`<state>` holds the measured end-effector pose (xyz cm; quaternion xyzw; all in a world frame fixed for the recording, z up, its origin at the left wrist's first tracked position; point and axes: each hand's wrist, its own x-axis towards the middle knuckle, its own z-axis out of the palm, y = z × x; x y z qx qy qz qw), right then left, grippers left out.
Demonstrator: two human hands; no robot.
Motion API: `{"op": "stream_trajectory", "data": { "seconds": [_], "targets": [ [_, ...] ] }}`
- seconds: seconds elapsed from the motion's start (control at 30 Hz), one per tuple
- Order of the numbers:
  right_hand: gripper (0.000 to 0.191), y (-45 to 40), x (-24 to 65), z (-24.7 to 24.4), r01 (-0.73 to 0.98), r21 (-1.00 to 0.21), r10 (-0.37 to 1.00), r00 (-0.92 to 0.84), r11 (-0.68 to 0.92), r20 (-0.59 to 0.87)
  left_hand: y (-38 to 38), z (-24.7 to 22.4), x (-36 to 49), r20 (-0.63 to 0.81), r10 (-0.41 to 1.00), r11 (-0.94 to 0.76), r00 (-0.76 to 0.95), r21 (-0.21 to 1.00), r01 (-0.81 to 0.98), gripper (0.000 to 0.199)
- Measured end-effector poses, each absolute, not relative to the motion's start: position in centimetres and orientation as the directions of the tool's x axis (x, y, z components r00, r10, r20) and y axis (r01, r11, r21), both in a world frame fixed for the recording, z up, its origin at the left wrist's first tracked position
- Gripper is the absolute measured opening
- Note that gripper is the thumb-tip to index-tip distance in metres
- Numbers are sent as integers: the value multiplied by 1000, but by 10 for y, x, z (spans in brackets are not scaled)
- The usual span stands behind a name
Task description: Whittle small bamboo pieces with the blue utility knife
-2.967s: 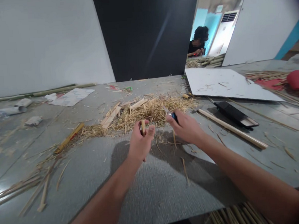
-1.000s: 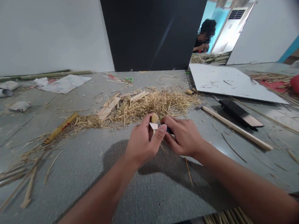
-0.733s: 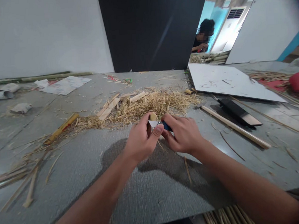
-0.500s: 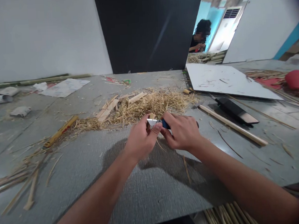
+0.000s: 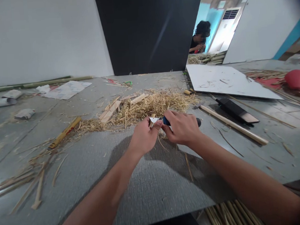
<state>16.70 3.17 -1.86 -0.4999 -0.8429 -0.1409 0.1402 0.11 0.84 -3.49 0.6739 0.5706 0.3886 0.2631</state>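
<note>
My right hand (image 5: 182,128) is closed around the dark blue and black handle of a utility knife (image 5: 198,122). Its bright blade points left, toward my left hand (image 5: 143,136). Between the fingers of that left hand is a small pale piece of bamboo (image 5: 153,115), mostly hidden by the fingers and blade. My left thumb lies close against the blade near the knife's front end. Both hands are just above the grey table, in front of a heap of straw-coloured shavings (image 5: 151,103).
Flat wood strips (image 5: 111,111) lie on the heap's left side. A yellow tool handle (image 5: 65,132) is at left. To the right are a hammer-like tool with a wooden handle (image 5: 234,125), a black object (image 5: 237,110) and a white board (image 5: 225,81). A person (image 5: 200,37) sits beyond.
The view has shifted slightly. My hands keep almost the same place, with the knife tilted a little differently and more of its black end showing at right.
</note>
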Motion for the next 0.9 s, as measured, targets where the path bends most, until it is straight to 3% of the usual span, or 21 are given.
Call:
{"op": "stream_trajectory", "data": {
  "seconds": [0.3,0.37,0.43,0.47,0.53,0.6,0.7,0.8,0.9],
  "targets": [
    [42,40,154,-15,905,44,857,-416,424,302,16,-38,0,188,981,-123,-44,786,606,44],
    [44,53,165,-7,943,-40,910,-306,329,280,16,-41,-2,192,976,-87,-107,783,615,41],
    [50,69,185,3,983,-183,965,65,-17,255,14,-44,-3,215,961,-67,-174,792,607,36],
    [52,76,196,7,963,-224,923,217,-149,319,13,-45,-2,217,959,-74,-183,812,579,34],
    [50,84,212,11,949,-245,887,280,-199,367,10,-47,1,168,978,-99,-121,892,442,33],
    [50,83,214,6,949,-315,942,128,-25,310,8,-46,5,47,999,-44,-10,983,179,37],
    [46,71,199,-10,854,-434,940,-166,288,299,4,-43,7,-90,982,120,168,977,-175,41],
    [41,59,187,-18,749,-495,889,-282,439,361,0,-40,3,-104,952,190,288,938,-290,36],
    [36,54,187,-17,699,-473,832,-342,536,437,-2,-41,0,-105,934,215,341,928,-303,31]
  ]
}}
